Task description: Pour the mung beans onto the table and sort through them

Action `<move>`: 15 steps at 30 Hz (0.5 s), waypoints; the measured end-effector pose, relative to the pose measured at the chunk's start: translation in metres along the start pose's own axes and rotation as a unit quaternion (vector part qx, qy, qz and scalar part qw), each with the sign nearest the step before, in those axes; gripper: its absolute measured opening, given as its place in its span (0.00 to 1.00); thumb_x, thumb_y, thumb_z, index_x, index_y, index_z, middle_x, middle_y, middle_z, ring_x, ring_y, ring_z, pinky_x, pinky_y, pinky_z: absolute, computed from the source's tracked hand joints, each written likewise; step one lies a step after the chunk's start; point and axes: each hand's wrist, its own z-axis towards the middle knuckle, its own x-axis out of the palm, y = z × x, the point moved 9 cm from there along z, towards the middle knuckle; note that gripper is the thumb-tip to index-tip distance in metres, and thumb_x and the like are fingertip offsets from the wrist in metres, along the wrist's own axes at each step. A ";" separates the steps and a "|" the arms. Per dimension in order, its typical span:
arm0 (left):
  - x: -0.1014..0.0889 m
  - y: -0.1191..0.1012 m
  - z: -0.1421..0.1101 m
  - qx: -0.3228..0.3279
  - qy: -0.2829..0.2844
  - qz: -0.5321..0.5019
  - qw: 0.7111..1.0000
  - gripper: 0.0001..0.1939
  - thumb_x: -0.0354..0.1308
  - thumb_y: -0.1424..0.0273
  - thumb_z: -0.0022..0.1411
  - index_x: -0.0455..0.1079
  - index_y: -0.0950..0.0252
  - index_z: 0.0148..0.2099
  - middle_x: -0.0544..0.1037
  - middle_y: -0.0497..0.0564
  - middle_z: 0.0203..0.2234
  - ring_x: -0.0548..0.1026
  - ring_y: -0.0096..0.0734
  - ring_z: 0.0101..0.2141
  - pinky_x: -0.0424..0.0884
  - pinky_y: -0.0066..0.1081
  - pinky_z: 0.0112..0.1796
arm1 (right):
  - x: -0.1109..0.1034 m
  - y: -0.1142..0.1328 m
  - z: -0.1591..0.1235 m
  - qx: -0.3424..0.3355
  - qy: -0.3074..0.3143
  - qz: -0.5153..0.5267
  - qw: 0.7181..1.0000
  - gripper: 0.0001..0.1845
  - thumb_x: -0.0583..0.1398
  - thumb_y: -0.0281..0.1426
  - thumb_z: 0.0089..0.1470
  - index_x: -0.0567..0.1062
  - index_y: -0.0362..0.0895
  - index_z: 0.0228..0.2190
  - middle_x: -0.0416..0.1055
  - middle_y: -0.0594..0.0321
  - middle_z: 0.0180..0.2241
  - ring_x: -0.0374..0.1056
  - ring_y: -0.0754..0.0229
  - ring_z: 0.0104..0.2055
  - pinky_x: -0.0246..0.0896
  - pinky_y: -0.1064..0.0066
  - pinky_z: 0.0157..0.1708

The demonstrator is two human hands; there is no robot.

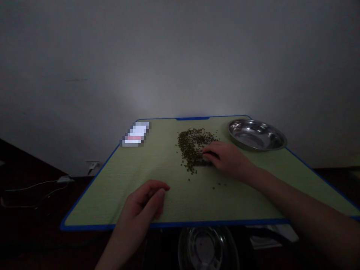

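Note:
A loose spread of small dark greenish-brown grains [185,146], maybe beans or seeds, lies around the middle of the pale green tabletop [112,187]. At its right side my right hand [229,159] reaches in, thumb and forefinger brought together in a pinch among the grains. Whatever is between those fingertips is too small to make out. Near the table's front edge, to the left of the grains, my left hand [143,204] has its fingers curled in and its thumb close to the forefinger. Its palm is hidden, so any contents do not show.
A shiny steel bowl [270,146] stands at the right rear of the table. A blurred-out phone-like screen [136,134] lies at the left rear. Below the front edge sits another metal vessel [208,247]. A power strip with cables [65,179] is on the left.

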 end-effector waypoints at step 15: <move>0.002 0.000 -0.002 -0.002 0.002 -0.025 1.000 0.11 0.55 0.61 0.58 0.72 0.63 0.36 0.62 0.41 0.16 0.58 0.23 0.18 0.51 0.24 0.18 | -0.008 0.001 -0.016 0.017 0.019 0.028 0.999 0.06 0.57 0.27 0.57 0.76 0.44 0.33 0.77 0.61 0.32 0.70 0.59 0.34 0.61 0.68 0.34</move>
